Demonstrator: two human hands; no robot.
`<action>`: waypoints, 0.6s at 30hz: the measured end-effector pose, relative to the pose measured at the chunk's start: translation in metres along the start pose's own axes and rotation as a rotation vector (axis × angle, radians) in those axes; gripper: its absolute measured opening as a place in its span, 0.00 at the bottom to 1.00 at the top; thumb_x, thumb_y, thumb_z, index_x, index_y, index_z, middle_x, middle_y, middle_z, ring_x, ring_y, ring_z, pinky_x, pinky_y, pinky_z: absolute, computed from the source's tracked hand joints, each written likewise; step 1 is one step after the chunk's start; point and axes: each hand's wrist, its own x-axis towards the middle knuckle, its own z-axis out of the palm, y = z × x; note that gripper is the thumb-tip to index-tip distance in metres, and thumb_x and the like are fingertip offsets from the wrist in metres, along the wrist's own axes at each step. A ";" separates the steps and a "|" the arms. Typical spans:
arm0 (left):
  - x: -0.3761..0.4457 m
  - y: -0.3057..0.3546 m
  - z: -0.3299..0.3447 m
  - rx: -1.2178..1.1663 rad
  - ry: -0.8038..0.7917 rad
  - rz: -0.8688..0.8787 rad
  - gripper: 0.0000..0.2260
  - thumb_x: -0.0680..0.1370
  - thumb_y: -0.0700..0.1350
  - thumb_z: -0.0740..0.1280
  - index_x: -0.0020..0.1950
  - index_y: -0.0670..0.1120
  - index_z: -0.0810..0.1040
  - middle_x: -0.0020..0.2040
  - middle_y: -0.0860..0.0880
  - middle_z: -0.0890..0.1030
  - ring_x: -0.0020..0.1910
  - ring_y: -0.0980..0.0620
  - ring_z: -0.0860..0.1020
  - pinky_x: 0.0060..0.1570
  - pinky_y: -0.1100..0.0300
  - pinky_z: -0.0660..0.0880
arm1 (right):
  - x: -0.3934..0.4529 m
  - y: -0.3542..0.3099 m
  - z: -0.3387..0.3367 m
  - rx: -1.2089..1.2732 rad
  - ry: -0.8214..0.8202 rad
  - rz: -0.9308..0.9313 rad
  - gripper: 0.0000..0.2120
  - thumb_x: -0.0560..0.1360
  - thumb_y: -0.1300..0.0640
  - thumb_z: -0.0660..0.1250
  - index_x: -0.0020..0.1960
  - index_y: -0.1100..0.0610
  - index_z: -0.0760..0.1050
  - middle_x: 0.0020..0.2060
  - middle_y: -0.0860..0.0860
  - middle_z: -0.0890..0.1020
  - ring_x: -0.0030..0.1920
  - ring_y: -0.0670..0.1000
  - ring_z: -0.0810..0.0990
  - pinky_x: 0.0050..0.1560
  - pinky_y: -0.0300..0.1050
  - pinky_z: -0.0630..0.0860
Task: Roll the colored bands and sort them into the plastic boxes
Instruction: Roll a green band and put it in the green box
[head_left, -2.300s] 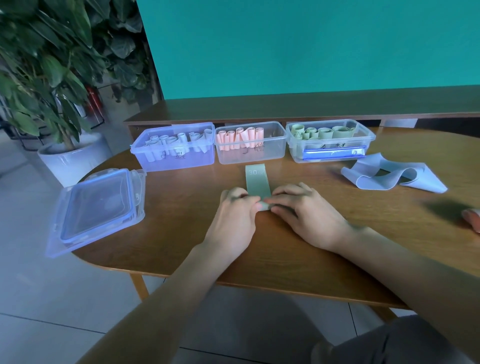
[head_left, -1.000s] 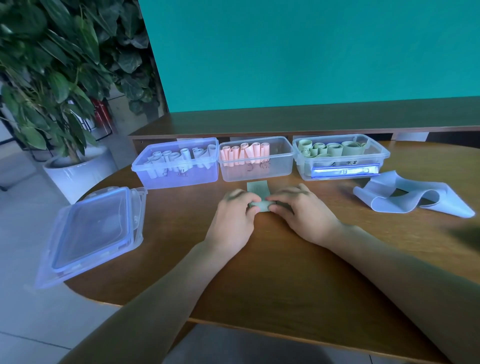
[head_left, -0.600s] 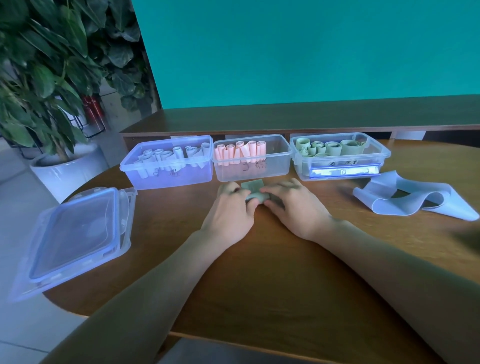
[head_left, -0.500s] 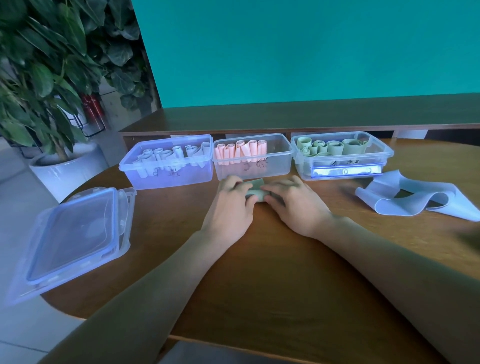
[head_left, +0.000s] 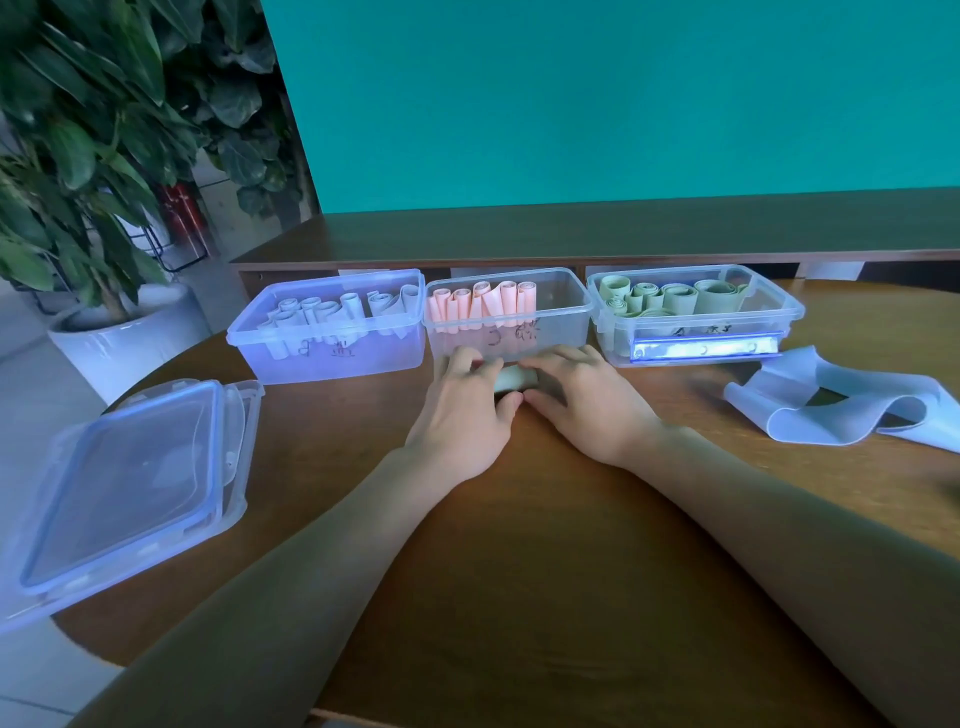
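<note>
- Fingertips (head_left: 498, 366) of both hands curl over a small green roll (head_left: 514, 378); the left hand (head_left: 462, 410) and right hand (head_left: 587, 400) pinch it between them on the table (head_left: 519, 571).
- The roll lies just near of the pink box (head_left: 506, 317), between blue box (head_left: 332, 327) and green box (head_left: 691, 312).
- Risk: loosening the pinch could let the springy band uncoil.
- Risk: carrying it right, a loose tail might snag the green box's rim.
- The blue band (head_left: 841, 410) lies unrolled, far right.

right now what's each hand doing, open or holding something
Left hand: fingers curled over the green band roll, holding it on the table.
Right hand: fingers curled on the same roll, holding it from the other side.
</note>
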 end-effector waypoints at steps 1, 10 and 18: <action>0.001 0.000 0.000 -0.001 0.012 0.010 0.22 0.83 0.52 0.63 0.76 0.46 0.69 0.66 0.48 0.68 0.68 0.48 0.65 0.70 0.55 0.67 | 0.002 0.001 0.001 -0.014 -0.017 0.010 0.20 0.82 0.50 0.64 0.73 0.48 0.71 0.67 0.48 0.77 0.65 0.55 0.71 0.68 0.55 0.69; 0.004 -0.002 -0.002 -0.090 0.022 -0.010 0.21 0.82 0.49 0.66 0.75 0.52 0.70 0.69 0.49 0.72 0.70 0.49 0.65 0.68 0.55 0.65 | 0.023 0.006 0.009 0.054 -0.034 0.073 0.14 0.83 0.52 0.62 0.68 0.50 0.75 0.56 0.51 0.78 0.56 0.54 0.70 0.63 0.56 0.70; 0.004 -0.001 -0.004 -0.098 0.040 -0.010 0.18 0.80 0.50 0.69 0.69 0.50 0.75 0.64 0.48 0.75 0.65 0.49 0.69 0.63 0.54 0.69 | 0.014 0.006 0.008 0.088 -0.079 0.007 0.14 0.85 0.53 0.57 0.66 0.52 0.75 0.52 0.51 0.76 0.54 0.54 0.68 0.60 0.50 0.66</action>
